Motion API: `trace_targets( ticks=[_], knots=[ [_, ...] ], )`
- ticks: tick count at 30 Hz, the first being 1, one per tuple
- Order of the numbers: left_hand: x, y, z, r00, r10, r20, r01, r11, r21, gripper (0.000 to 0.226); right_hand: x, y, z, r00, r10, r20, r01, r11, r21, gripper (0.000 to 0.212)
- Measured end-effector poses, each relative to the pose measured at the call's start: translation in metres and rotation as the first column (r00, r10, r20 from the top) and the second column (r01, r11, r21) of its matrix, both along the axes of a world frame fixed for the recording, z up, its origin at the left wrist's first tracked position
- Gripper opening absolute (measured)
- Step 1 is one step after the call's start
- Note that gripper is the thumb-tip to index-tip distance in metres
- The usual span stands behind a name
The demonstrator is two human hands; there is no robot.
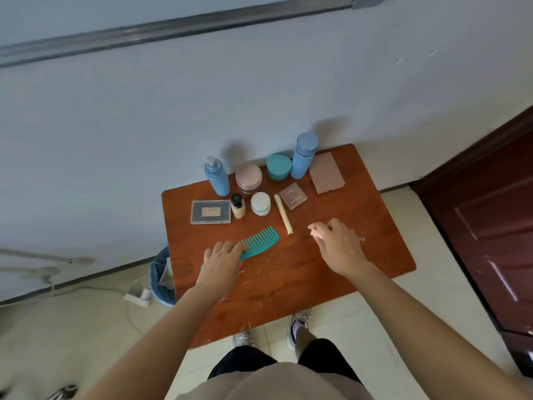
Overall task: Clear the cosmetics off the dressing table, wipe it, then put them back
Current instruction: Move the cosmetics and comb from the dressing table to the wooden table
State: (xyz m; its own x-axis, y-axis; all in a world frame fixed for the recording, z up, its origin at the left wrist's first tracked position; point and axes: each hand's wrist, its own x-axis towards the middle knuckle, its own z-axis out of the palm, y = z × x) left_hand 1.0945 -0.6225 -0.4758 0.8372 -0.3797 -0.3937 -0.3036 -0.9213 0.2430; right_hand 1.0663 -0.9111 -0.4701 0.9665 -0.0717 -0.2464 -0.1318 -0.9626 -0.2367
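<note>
Cosmetics stand at the back of the brown wooden table (375,226): a blue pump bottle (217,179), a pink jar (248,177), a teal jar (278,166), a tall blue bottle (302,157), a pink palette (326,172), a small compact (292,196), a gold tube (283,214), a white jar (260,203), a foundation bottle (238,207) and a clear flat case (210,212). A teal comb (261,241) lies in front of them, its handle under the fingers of my left hand (222,261). My right hand (336,245) hovers right of the gold tube, fingers loosely curled, holding nothing I can see.
A blue waste bin (161,277) stands on the floor at the table's left edge, with a power strip (138,297) and cable beside it. A dark red door (490,226) is on the right, the wall is directly behind the table, and my feet (300,327) are under the front edge.
</note>
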Motion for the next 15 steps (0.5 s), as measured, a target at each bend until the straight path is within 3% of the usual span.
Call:
trace_targets(
  ticks=[5,11,15],
  knots=[
    [0.008,-0.013,-0.02,1.0,-0.015,0.017,0.014,0.998,0.066,0.042,0.021,-0.014,-0.021,0.997,0.066,-0.033,-0.067,0.998,-0.021,0.047],
    [0.007,-0.027,-0.03,0.998,0.054,0.016,-0.056,0.989,0.137,0.049,0.047,-0.017,-0.043,0.982,0.185,0.043,-0.181,0.98,-0.088,0.057],
    [0.007,-0.031,-0.032,0.992,0.114,0.045,-0.119,0.98,0.161,0.053,0.046,-0.018,-0.058,0.976,0.216,-0.031,-0.218,0.972,-0.09,0.061]
  ],
)
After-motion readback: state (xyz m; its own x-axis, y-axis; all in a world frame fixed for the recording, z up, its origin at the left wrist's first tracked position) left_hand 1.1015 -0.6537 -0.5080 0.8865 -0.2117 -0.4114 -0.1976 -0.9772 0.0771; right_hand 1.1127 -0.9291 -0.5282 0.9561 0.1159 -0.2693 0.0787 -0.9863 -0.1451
